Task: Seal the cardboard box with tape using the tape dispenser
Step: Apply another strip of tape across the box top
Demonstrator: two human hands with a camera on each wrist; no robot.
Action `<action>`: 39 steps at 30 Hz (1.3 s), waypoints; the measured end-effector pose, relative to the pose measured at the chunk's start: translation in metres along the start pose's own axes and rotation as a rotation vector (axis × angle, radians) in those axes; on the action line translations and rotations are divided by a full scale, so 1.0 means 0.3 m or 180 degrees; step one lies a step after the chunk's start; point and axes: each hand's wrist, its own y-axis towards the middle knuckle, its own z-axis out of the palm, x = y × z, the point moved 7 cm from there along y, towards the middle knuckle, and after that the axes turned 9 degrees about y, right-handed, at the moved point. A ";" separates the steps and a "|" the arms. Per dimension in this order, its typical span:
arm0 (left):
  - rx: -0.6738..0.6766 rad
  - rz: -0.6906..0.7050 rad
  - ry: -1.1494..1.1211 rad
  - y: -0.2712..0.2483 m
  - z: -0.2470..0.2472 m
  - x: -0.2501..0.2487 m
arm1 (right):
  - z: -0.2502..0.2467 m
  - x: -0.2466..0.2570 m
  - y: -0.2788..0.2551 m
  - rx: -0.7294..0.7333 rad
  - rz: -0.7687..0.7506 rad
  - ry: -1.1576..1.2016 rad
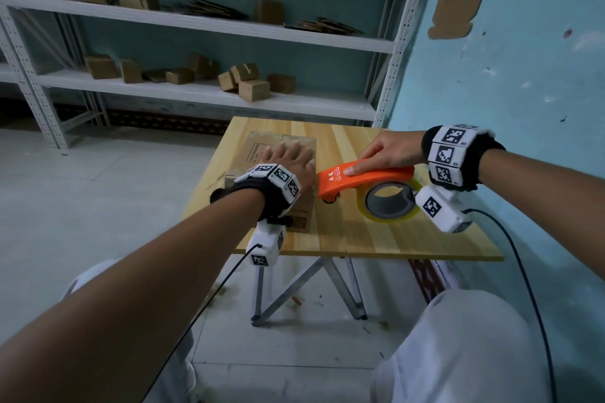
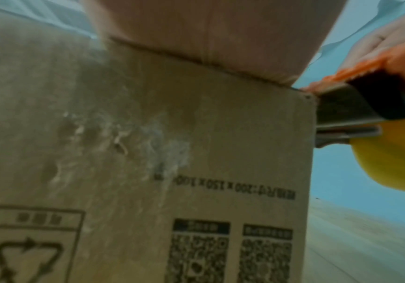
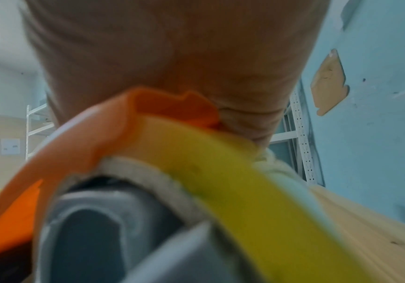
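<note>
A brown cardboard box [image 1: 262,149] stands on the left half of the small wooden table [image 1: 376,232]. My left hand [image 1: 289,162] lies flat on the box top with straight fingers, pressing it down. The box's printed near side [image 2: 148,172] fills the left wrist view. My right hand [image 1: 384,154] grips the orange tape dispenser [image 1: 363,178] from above, thumb along its top. The dispenser's front end touches the box's right edge, as the dispenser [image 2: 356,107] shows beside the box corner. Its yellowish tape roll [image 1: 389,201] hangs behind; the roll [image 3: 220,172] looms blurred under my palm.
A blue wall [image 1: 523,59] stands close on the right of the table. White metal shelves [image 1: 196,91] behind hold several small cardboard boxes. Cables run from both wrist cameras down past my knees. The table's near edge [image 1: 360,255] is just below my wrists.
</note>
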 end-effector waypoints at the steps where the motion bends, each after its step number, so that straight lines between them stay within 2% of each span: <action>1: -0.0005 -0.0033 -0.0088 -0.003 0.000 0.001 | -0.003 -0.011 -0.006 -0.0030 0.0009 0.0104; 9: 0.0002 -0.0089 -0.0210 -0.001 0.005 0.012 | 0.000 -0.074 -0.012 -0.0068 0.0028 0.0724; 17: 0.0030 0.0020 -0.0175 -0.010 0.004 0.010 | -0.002 -0.065 -0.027 -0.0012 0.0019 0.0831; 39: 0.0165 -0.0158 -0.0415 -0.038 -0.020 0.009 | -0.004 -0.090 -0.044 0.0035 0.0152 0.0909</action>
